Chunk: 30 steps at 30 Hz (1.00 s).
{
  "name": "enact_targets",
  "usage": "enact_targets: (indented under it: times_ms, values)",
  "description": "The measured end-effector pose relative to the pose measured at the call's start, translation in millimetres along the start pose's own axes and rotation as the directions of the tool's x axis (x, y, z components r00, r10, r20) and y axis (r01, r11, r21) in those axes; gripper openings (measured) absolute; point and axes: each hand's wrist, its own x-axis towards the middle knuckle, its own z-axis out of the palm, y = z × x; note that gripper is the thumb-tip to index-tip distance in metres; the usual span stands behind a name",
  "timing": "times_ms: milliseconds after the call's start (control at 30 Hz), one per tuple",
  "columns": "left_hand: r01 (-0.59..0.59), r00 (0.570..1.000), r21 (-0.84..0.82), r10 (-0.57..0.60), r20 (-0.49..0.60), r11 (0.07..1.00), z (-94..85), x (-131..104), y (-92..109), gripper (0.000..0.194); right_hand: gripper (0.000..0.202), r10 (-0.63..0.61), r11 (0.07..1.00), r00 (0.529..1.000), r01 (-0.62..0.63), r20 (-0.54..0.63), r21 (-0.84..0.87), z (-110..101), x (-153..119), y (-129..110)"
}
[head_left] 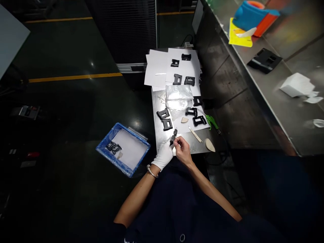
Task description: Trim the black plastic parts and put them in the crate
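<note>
1. Black part [173, 136], seen nearly edge-on, is up in the grip of the gloved left hand [164, 156], above the near end of the metal table [161, 135].
2. Bare right hand [183, 152] meets its lower end with thumb and fingers bent inward; whether those fingertips pinch the piece or only brush it, I cannot tell.
3. Step in hand, as I judge it: close fingertip work on one piece, steadied by the left while the right attends to its edge (the exact detail is too small to make out).
4. Next move, by my reading, calls for a firm left hold and light, precise right fingertips, with the piece angled so the worked spot faces the wearer.
5. Just beyond the hands lie a pale-handled knife [195, 134] and a beige wedge [184, 120], both near the right hand; a second beige pad [210, 145] sits by the table's near right corner.
6. Two frame-shaped pieces [167, 124] rest together at the table's left edge, and a blue bin [108, 137] to the left contains more dark pieces.
</note>
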Motion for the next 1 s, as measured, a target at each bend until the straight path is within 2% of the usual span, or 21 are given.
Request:
enact_targets:
  times_ms: [100,200,300,367,467,567,633,767,900,1000]
  values:
    - [0.046,0.990,0.024,-0.043,-0.133,0.999,-17.0,0,-9,0.022,0.009,-0.033,0.999,0.993,0.036,0.118,-0.020,15,-2,4]
    - [0.050,0.967,-0.047,-0.060,-0.247,0.998,-26.6,4,-14,0.012,0.009,-0.029,0.995,0.974,0.049,0.226,-0.085,26,-4,9]
    - [0.029,0.943,-0.179,-0.086,-0.322,0.983,-27.3,9,-16,0.026,0.009,0.019,0.995,0.962,0.008,0.272,-0.097,29,-5,17]
    - [0.024,0.941,-0.265,-0.111,-0.321,0.964,-24.8,9,-17,0.030,0.009,0.051,0.996,0.954,-0.027,0.296,-0.085,27,-4,23]
    - [0.044,0.957,-0.364,-0.143,-0.251,0.930,-20.5,1,-21,0.028,0.011,0.108,0.994,0.936,-0.091,0.334,-0.066,21,0,31]
    - [0.129,0.967,-0.443,-0.212,-0.144,0.887,-15.9,-12,-28,0.030,0.013,0.141,0.990,0.907,-0.130,0.398,-0.053,16,6,36]
    - [0.208,0.952,-0.483,-0.290,-0.100,0.850,-11.9,-20,-35,0.025,0.013,0.150,0.989,0.876,-0.141,0.458,-0.055,14,8,39]
    - [0.297,0.872,-0.599,-0.466,-0.147,0.744,-0.9,-30,-50,0.023,0.012,0.166,0.986,0.817,-0.134,0.552,-0.098,13,3,46]
    - [0.224,0.773,-0.745,-0.580,-0.256,0.629,10.1,-32,-62,0.030,0.009,0.168,0.982,0.793,-0.085,0.586,-0.167,22,-8,56]
    - [0.144,0.694,-0.786,-0.627,-0.353,0.602,11.3,-31,-72,0.026,0.009,0.152,0.982,0.760,-0.044,0.632,-0.183,38,-15,57]
